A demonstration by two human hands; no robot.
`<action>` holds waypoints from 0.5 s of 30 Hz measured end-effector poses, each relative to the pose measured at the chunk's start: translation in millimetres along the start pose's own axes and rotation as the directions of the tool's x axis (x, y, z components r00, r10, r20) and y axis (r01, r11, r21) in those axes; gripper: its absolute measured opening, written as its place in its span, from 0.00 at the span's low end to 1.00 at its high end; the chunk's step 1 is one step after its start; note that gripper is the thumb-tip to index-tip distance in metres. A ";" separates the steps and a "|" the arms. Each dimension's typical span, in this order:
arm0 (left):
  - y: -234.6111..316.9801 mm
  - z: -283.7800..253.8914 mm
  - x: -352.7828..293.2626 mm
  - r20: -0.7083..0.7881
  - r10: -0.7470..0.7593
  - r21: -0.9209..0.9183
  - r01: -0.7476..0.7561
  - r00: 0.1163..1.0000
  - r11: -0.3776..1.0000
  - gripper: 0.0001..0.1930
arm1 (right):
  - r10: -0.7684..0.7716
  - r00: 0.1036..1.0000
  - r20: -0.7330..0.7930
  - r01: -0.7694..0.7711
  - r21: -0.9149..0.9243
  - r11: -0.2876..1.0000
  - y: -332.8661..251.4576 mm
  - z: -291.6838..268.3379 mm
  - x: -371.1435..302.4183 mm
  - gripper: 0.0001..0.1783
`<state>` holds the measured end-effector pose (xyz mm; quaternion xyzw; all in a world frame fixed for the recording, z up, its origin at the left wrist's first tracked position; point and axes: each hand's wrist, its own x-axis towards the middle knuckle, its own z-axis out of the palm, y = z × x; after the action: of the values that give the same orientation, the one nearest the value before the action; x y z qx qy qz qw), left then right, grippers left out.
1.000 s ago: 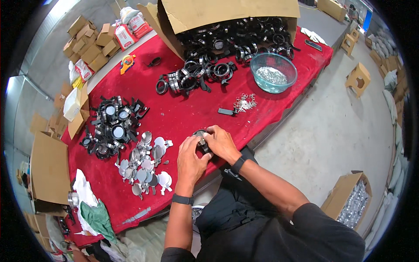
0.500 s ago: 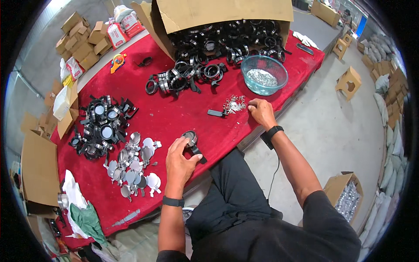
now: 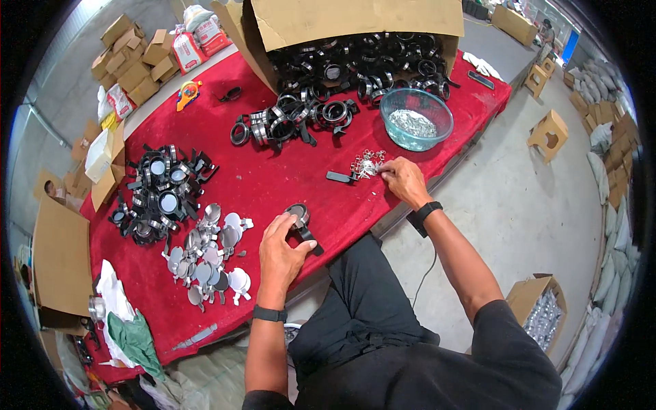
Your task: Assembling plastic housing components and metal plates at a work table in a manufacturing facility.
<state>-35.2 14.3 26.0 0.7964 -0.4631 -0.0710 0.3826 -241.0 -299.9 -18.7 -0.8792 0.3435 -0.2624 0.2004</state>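
Note:
My left hand (image 3: 281, 253) grips a black ring-shaped part with a handle (image 3: 298, 213) against the red cloth, fingers on its round grey disc and thumb by the handle. My right hand (image 3: 406, 180) is at the edge of a small heap of little metal pins and clips (image 3: 367, 162), fingertips pinched together; what is between them is too small to make out. A flat dark grey tool (image 3: 338, 177) lies left of that heap. To the left of my left hand are loose round metal lids with tabs (image 3: 203, 273), and beyond them a pile of black ring parts fitted with discs (image 3: 168, 203).
A tipped cardboard box (image 3: 362, 20) spills black rings (image 3: 335, 113) across the far side. The teal plastic basket (image 3: 417, 140) holds small metal pieces. A phone (image 3: 481, 80) and white gloves (image 3: 482, 65) lie at the far right. An orange tape dispenser (image 3: 187, 94) sits at far left.
My right hand has moved slightly left, its fingertips reaching the edge of the small metal pieces. My left hand keeps its hold on the black ring part.

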 end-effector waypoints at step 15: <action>0.4 -1.1 -0.3 -0.001 -0.017 -0.023 0.017 1.000 1.000 0.37 | 0.021 0.994 0.106 -0.018 -0.034 0.999 -17.6 -3.4 3.5 0.12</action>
<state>-35.1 15.0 26.9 0.7957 -0.4552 -0.0791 0.3915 -232.1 -290.9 -5.6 -0.8918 0.3451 -0.2075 0.2064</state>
